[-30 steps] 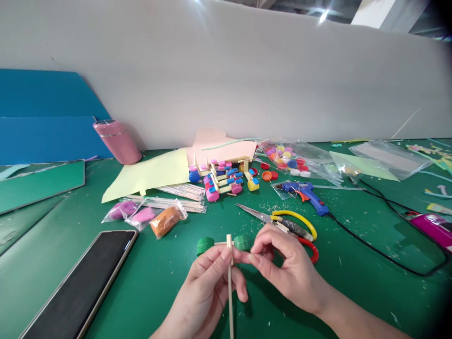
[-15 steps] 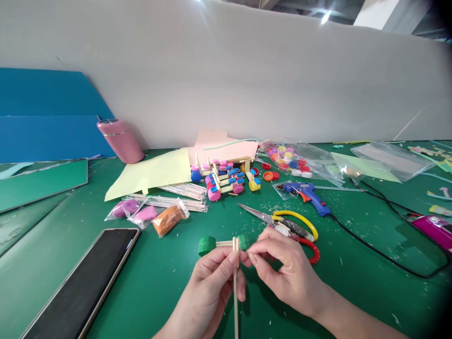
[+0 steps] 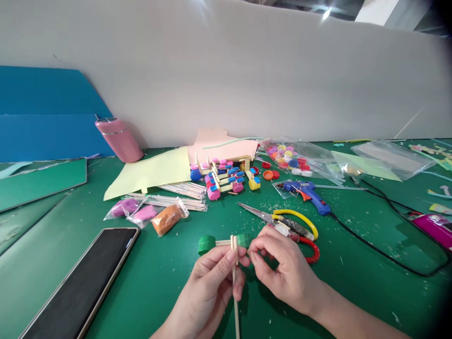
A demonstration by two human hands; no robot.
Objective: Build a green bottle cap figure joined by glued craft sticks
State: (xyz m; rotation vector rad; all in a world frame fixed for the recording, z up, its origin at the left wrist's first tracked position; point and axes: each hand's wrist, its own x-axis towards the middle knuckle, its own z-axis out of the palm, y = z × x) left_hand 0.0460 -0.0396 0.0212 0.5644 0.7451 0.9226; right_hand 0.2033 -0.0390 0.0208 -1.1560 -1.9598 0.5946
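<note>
1. 2 wooden sticks are pinched side by side between the thumb and fingers of the left hand, which is closed on them. They are held upright, just left of the scissors.
2. The stick tops are set against a short axle lying crosswise, with a left cap and a right cap, both green, at its 2 ends.
3. The right hand is curled closed, its fingertips pinched on the axle end at the right cap. It is held directly in front of the scissors, and the red handle is partly covered by it.
4. A blue glue gun is seen just behind the scissors, on the green table.
5. A phone is laid well to the left of the scissors, with 3 clay packets between them.
</note>
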